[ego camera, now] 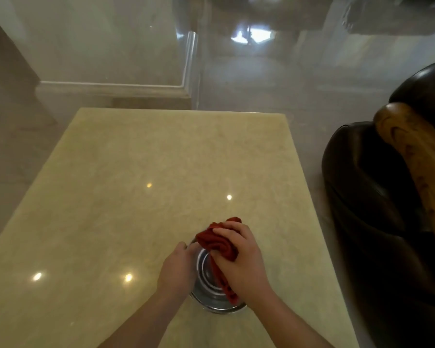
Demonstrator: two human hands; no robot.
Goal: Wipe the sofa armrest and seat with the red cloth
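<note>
A glossy beige stone counter (141, 187) fills the middle, rectangular and mottled, with ceiling lights mirrored in it. To its right stands a dark leather sofa (377, 197), its padded armrest capped by a curved, carved wooden rail (417, 156). At the counter's near edge sits a round shiny metal bowl (211, 295); whether it holds water cannot be told. The red cloth (217, 243), bunched, runs lengthwise toward the person over the bowl. The right hand (244, 259) is closed around it. The left hand (177, 267) grips the bowl's rim.
</note>
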